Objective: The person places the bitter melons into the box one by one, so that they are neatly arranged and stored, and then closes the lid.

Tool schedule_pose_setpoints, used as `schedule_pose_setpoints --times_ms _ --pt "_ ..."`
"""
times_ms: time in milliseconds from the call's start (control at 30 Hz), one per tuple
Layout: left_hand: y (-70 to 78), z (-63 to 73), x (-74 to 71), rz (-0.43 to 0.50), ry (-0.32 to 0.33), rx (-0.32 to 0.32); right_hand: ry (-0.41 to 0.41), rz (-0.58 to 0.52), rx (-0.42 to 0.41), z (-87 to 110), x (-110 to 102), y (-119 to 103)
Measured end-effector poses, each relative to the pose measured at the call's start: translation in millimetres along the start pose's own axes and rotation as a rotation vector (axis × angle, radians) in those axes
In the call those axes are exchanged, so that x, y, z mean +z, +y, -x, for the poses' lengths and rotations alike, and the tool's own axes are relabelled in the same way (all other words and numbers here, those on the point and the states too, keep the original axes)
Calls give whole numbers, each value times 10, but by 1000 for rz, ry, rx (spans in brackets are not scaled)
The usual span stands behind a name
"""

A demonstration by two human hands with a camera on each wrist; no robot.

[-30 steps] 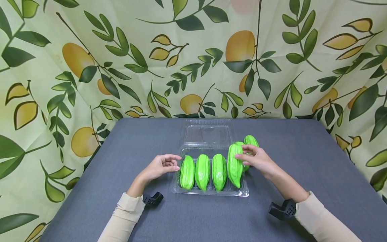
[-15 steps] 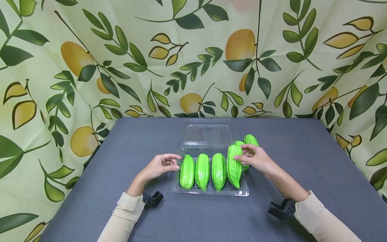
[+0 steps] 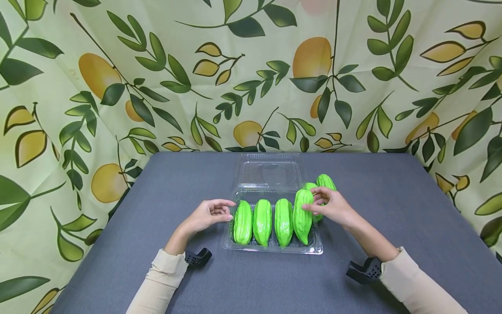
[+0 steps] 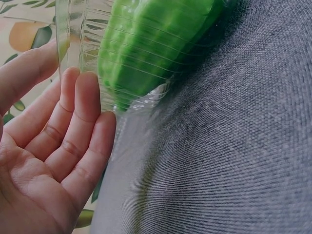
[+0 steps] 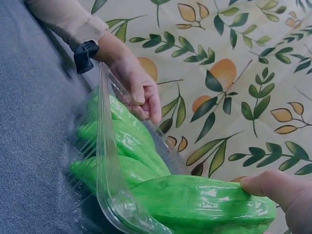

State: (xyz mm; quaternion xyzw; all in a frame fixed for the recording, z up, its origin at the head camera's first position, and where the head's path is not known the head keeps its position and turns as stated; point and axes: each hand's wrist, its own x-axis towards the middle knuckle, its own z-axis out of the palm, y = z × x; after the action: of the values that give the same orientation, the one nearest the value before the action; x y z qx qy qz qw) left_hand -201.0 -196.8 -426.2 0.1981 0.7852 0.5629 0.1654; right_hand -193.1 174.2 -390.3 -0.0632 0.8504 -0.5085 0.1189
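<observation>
- Left hand (image 3: 209, 214), fingers loosely bent, reaches the clear container (image 3: 272, 250) at its edge.
- Right hand (image 3: 332, 206) pinches a green gourd (image 3: 302, 222).
- Surface (image 3: 172, 187) spreads outward beyond both hands.

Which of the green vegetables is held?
The rightmost vegetable in the row of four at the clear box: only it is pinched, by the right grip.

Grey, flat, fabric-covered tabletop (image 3: 266, 283). Directly upon it: one clear, rectangular, hinged plastic container (image 3: 272, 250), lid (image 3: 270, 173) open at the far side; bright-green, elongated, ridged gourds (image 3: 326, 181), partly hidden, just beside its right side.
</observation>
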Motion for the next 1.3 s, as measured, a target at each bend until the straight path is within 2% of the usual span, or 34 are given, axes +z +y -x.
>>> schedule_pose_setpoints --times_ms 167,400,733,967,1300 --pt "-2 1 0 -2 1 0 5 -22 -22 -4 8 5" --pt "-6 1 0 -2 0 10 -3 5 -68 -10 21 -6" --pt "-9 -2 3 -1 1 5 -3 17 -70 -25 33 0" --pt "-4 -4 2 -5 0 3 31 90 -125 -43 75 32" --pt "-5 -5 6 5 -2 4 73 133 -99 -62 119 49"
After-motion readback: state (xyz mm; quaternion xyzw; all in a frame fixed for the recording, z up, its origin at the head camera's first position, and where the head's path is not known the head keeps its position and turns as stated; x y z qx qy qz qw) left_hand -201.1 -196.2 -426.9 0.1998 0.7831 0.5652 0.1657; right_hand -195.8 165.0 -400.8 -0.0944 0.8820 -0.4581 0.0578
